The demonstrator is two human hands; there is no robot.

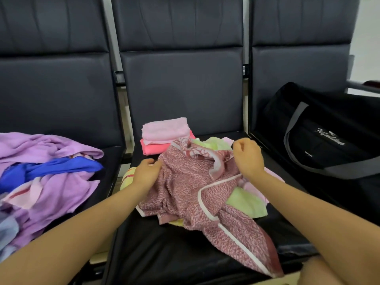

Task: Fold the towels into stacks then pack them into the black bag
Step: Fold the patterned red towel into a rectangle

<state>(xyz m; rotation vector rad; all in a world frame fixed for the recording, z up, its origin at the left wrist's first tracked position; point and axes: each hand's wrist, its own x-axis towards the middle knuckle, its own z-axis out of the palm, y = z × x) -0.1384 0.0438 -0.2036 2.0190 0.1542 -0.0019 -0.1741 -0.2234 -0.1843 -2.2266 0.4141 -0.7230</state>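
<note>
A crumpled red-and-white patterned towel (pixel 185 188) lies on the middle seat, over a light green towel (pixel 244 200) and pale pink cloth. My left hand (pixel 147 171) grips the patterned towel's left edge. My right hand (pixel 248 156) pinches its upper right edge, fingers curled. Behind them sits a small folded stack: a pale pink towel (pixel 165 129) on a bright pink one (pixel 152 150). The black bag (pixel 320 136) with grey straps rests on the right seat.
A heap of unfolded towels, purple (pixel 45 153) with a blue one (pixel 61 167), fills the left seat. Dark padded seat backs (pixel 181 83) rise behind. A yellow striped cloth (pixel 128 175) peeks out by my left wrist.
</note>
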